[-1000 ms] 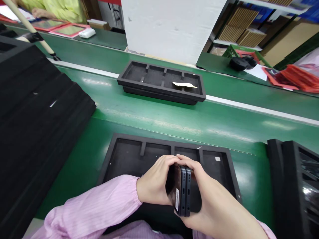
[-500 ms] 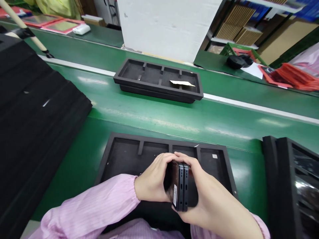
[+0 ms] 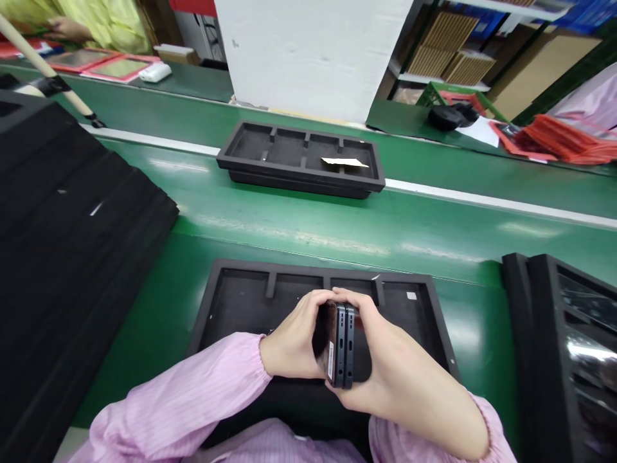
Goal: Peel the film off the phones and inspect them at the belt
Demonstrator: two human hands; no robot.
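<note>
Two dark smartphones (image 3: 340,350) stand on edge, pressed together side by side, their bottom ends with ports turned toward me. My left hand (image 3: 296,337) is closed round them from the left, and my right hand (image 3: 380,350) grips from the right with its thumb below. The fingertips of both hands meet at the far end. A small white label shows on the left phone's face. Beneath the hands lies a black foam tray (image 3: 241,292) with divided compartments; a small white sticker (image 3: 411,296) is in its right one. My forearms cover the tray's near part.
More black foam trays (image 3: 300,183) stand across the green bench (image 3: 289,222), with a pale paper slip (image 3: 344,162) on top. A tall black foam stack (image 3: 72,257) rises at left; trays with shiny contents (image 3: 583,347) stand at right. A person in yellow (image 3: 116,26) is beyond.
Both hands and the phones sit slightly higher and further left in the picture. The view has shifted a little; the grip looks the same. A co-worker's hand now shows at upper left.
</note>
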